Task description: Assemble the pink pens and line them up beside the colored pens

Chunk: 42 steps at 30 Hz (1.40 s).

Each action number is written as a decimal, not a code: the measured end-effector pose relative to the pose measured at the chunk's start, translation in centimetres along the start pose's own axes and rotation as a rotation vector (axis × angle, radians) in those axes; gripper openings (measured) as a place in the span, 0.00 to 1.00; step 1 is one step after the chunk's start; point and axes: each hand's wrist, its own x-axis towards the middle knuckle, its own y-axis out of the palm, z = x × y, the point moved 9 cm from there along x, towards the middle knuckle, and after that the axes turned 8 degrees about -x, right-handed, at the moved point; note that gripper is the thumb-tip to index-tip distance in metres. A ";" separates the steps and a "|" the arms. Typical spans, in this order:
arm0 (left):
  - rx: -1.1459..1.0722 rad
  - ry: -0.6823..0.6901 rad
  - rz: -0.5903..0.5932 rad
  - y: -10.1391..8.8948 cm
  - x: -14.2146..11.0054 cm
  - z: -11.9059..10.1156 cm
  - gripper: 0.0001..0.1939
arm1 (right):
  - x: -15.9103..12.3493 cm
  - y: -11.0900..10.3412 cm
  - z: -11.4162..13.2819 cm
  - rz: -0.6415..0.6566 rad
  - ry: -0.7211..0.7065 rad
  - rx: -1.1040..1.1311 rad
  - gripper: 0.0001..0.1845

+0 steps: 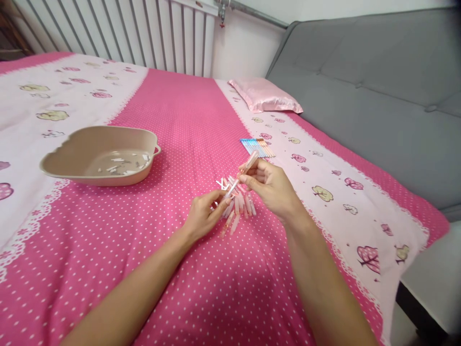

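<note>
Right hand (269,183): fingers closed round the wider, upper part of a clear, pinkish pen-like tube (251,161); if they pinched unevenly, the smooth barrel could roll or slip.
Left hand (206,211): fingers drawn narrow on the tube's lower end, just above the pile; a sideways pull against the other hand could bend the thin shaft, and a sudden release could flick it away.
Loose pile (236,204): pinkish and white pieces, overlapping on the bedspread (173,274); a brush of the left hand could scatter them; soft cloth might let small ones roll into folds.
Row of pens (257,148): blue to brown, side by side beyond the right hand; a knock from its knuckles could break the line.
Basin (104,180): well apart, to the left, small white pieces (117,160) inside; tugged cloth could tilt it.
Count: two hands; one held tube; one basin; one pillow (264,96); roughly a dozen pens in the row; pile and basin pieces too small or overlapped to count exactly.
</note>
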 end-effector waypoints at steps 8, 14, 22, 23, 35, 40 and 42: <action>0.010 0.010 -0.007 -0.1 -0.1 0.0 0.13 | 0.1 0.0 0.0 -0.011 -0.016 -0.032 0.05; 0.013 0.032 -0.011 0.0 -0.1 -0.1 0.13 | 0.0 -0.2 0.2 -0.039 -0.025 -0.082 0.06; -0.007 0.024 -0.012 0.0 -0.1 -0.1 0.14 | -0.1 0.4 0.0 0.007 -0.013 -0.102 0.08; -0.010 0.025 -0.010 0.0 -0.2 -0.1 0.14 | -0.1 0.5 -0.1 0.008 -0.012 -0.098 0.08; -0.035 0.002 -0.004 0.4 -0.4 0.4 0.15 | -0.3 1.3 -1.0 0.071 -0.005 -0.096 0.08; -0.034 0.006 -0.007 0.4 -0.3 0.3 0.14 | -0.3 1.5 -1.0 0.078 -0.015 -0.098 0.07; -0.037 0.006 -0.005 0.4 -0.3 0.3 0.14 | -0.4 1.5 -0.9 0.082 -0.015 -0.100 0.07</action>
